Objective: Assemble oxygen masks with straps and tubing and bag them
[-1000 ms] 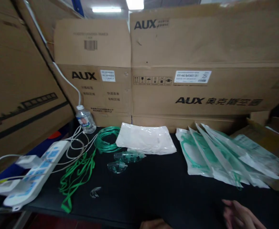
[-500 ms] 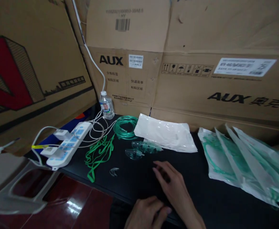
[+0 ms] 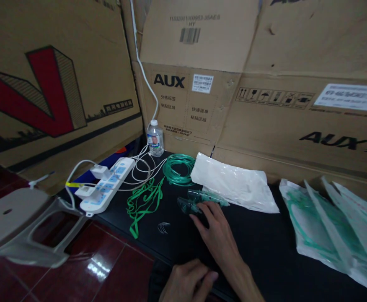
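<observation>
My right hand point(image 3: 213, 226) reaches over the black tabletop to a small clear-green oxygen mask point(image 3: 185, 205). Its thumb and fingers are apart at the mask's right end, and I see no firm grip. Just behind lies another clear-green mask point(image 3: 199, 195), partly covered by the fingers. My left hand point(image 3: 189, 281) rests low at the table's front edge, loosely curled with the thumb apart and nothing visible in it. Left of the masks are thin metal strips point(image 3: 163, 227), green elastic straps point(image 3: 144, 201) in a tangle, and a coil of green tubing point(image 3: 179, 170).
White packaging point(image 3: 233, 180) lies behind the masks. Bagged green mask sets point(image 3: 315, 226) overlap at the right. A power strip point(image 3: 108, 188) with plugs and cables, and a plastic bottle point(image 3: 155, 140), stand at the left. Cardboard point(image 3: 196, 96) walls the back; a stool point(image 3: 14, 214) stands beside the table.
My right hand has moved forward and left to the nearer mask. My left hand stays near the table edge. The view has swung left, so things appear further right.
</observation>
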Action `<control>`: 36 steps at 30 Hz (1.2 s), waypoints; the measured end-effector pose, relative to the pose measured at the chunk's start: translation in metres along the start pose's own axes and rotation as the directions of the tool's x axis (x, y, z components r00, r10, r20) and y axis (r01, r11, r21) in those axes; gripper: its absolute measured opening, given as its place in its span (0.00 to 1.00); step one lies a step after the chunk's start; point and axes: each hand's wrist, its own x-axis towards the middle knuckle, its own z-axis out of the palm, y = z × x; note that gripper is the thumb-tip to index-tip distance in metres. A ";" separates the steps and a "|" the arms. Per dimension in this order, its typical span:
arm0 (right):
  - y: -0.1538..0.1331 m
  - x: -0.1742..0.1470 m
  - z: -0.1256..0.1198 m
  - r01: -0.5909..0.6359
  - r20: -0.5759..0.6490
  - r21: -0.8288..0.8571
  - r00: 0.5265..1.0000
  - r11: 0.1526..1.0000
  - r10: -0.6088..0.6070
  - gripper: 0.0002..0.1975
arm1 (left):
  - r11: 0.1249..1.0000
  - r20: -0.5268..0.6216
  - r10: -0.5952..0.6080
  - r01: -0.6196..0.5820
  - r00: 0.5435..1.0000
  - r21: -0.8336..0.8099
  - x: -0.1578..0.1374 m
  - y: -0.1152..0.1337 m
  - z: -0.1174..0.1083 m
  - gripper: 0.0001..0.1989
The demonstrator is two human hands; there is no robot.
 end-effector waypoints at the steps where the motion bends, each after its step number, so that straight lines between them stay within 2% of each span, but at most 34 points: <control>1: -0.002 0.000 0.003 0.003 0.000 -0.015 1.000 1.000 -0.003 0.09 | 1.000 -0.033 0.005 -0.004 0.999 0.008 -0.003 -0.002 -0.003 0.18; 4: -0.007 0.002 0.013 -0.003 -0.005 -0.049 1.000 0.999 0.003 0.12 | 0.999 -0.213 -0.045 0.051 0.976 0.020 -0.018 -0.011 -0.022 0.16; 7: -0.011 0.003 0.021 -0.019 -0.015 -0.046 1.000 0.999 0.019 0.14 | 0.983 -0.411 -0.125 0.170 0.903 0.075 -0.030 -0.025 -0.050 0.12; 9: -0.015 0.004 0.025 -0.031 -0.020 -0.017 0.999 0.999 0.031 0.13 | 0.959 -0.491 -0.125 0.232 0.862 0.164 -0.032 -0.036 -0.067 0.12; 10: -0.017 0.004 0.027 -0.037 -0.021 0.005 0.999 0.999 0.037 0.13 | 0.946 -0.500 -0.105 0.241 0.860 0.215 -0.031 -0.041 -0.074 0.15; 12: -0.022 0.002 0.027 -0.052 -0.020 0.059 0.998 0.997 0.053 0.14 | 0.928 -0.453 -0.043 0.204 0.890 0.313 -0.025 -0.051 -0.084 0.19; 14: -0.026 -0.003 0.023 -0.087 -0.024 0.122 0.996 0.989 0.091 0.14 | 0.917 -0.357 0.015 0.129 0.934 0.377 -0.017 -0.059 -0.090 0.21; 18: -0.029 -0.030 0.005 -0.205 -0.035 0.268 0.974 0.941 0.222 0.10 | 0.924 -0.214 0.068 0.019 0.974 0.381 -0.002 -0.068 -0.096 0.17; 23: -0.014 -0.079 -0.027 -0.328 -0.022 0.424 0.928 0.844 0.371 0.10 | 0.932 -0.123 0.108 -0.057 0.987 0.357 0.013 -0.062 -0.100 0.16; 28: 0.005 -0.103 -0.047 -0.388 -0.007 0.666 0.851 0.637 0.526 0.13 | 0.926 -0.013 0.151 -0.137 0.988 0.351 0.031 -0.049 -0.100 0.14; 33: 0.007 -0.102 -0.051 -0.386 0.028 0.687 0.860 0.615 0.509 0.12 | 0.913 0.099 0.179 -0.203 0.979 0.354 0.040 -0.046 -0.099 0.15; 36: 0.005 -0.102 -0.053 -0.398 0.053 0.677 0.865 0.619 0.499 0.12 | 0.917 0.110 0.167 -0.195 0.980 0.348 0.038 -0.045 -0.098 0.18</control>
